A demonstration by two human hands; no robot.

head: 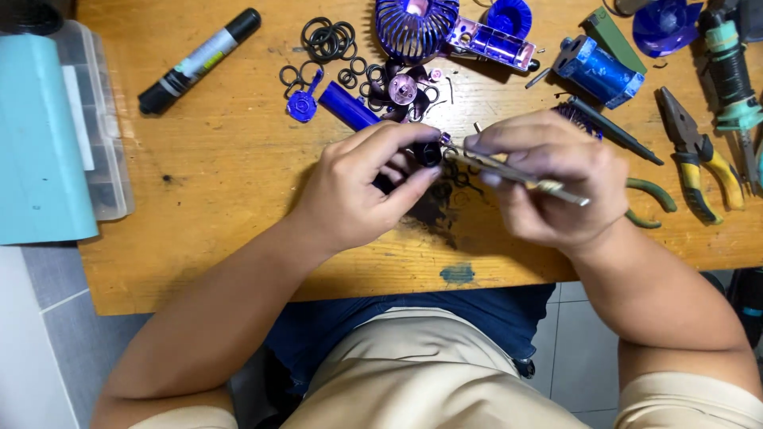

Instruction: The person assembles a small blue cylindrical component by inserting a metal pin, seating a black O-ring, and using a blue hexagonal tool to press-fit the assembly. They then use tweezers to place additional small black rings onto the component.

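Observation:
My left hand pinches a small black round part between thumb and fingers above the wooden table. Facing it, my right hand grips metal tweezers, whose tips point left and reach the black part. Just beyond the hands lie a blue cylinder, a small pink round part and several black rubber rings.
A blue fan cage with its handle lies at the far edge, a blue motor block to its right. Yellow-handled pliers and a teal tool lie at right. A black marker and a plastic box are at left.

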